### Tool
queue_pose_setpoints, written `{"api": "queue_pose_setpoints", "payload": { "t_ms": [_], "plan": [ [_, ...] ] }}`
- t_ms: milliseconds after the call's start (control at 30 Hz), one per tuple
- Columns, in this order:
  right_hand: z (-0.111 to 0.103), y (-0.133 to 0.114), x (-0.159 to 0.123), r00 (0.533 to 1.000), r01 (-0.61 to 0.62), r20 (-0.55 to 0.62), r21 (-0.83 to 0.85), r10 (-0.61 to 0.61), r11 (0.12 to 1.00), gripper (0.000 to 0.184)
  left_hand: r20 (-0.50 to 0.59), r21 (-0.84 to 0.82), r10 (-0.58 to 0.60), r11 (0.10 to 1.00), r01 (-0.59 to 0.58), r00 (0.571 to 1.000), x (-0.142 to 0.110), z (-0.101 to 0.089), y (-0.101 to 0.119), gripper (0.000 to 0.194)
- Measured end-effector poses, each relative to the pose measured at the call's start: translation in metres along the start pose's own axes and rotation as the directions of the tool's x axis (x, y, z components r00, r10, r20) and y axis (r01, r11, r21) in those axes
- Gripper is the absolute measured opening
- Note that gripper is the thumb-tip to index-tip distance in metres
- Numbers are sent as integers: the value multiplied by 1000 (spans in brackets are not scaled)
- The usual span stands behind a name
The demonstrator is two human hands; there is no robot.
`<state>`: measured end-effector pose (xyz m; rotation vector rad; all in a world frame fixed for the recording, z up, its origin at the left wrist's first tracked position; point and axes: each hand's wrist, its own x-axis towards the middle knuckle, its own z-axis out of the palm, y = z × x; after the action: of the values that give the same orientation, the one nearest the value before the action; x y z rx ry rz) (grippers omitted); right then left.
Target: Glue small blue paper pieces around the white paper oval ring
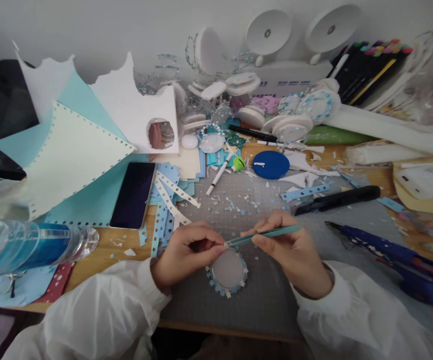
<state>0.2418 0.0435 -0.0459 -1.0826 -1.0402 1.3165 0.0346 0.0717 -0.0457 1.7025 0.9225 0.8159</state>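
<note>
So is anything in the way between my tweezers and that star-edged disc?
Nothing visible stands between: the teal tweezers in your right hand have their tips by the far edge of the disc. Only your left hand crowds that spot.

"The round piece (228,270)?"
"Face up over a grey cutting mat (265,300), its pale, plain center ringed by small blue and white stars."
"And the tweezers (276,232)?"
"Slim and teal, they slant through the right hand (295,250), tips angled toward the round piece's upper edge, beside the left hand's (191,250) pinched fingertips."
</note>
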Motion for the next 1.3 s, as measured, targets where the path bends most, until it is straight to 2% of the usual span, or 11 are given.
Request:
{"api": "queue_pose_setpoints", "payload": {
  "t_ms": [267, 600, 800, 1000, 1133, 1300],
  "plan": [
    [-1, -2, 0, 1000, 11, 5, 5, -11, 1000, 17, 25, 10, 3, 1000, -3, 1000, -1, 0, 1, 13],
    [-3, 0, 3, 992, -90, -74, 100, 98, 991, 23, -29, -61, -16, 998, 15, 999, 0, -1, 1, 11],
    [3, 4, -1, 988, -134, -57, 161, 145, 978, 24, -25, -101, -16, 995, 13, 1000, -1, -1, 0, 10],
    [3, 5, -2, 986, -153, -53, 112, 160, 982, 24, -63, -88, -4, 996, -2, 998, -1, 1, 1, 7],
    [2, 7, -2, 985, -160, -46, 140, 168, 977, 24, -78, -71, 4, 997, -9, 997, 0, 0, 0, 8],
    [3, 7, -2, 983, -174, -33, 174, 183, 969, 23, -58, -68, 16, 998, -20, 998, -1, 0, -2, 5]
  ]
}}
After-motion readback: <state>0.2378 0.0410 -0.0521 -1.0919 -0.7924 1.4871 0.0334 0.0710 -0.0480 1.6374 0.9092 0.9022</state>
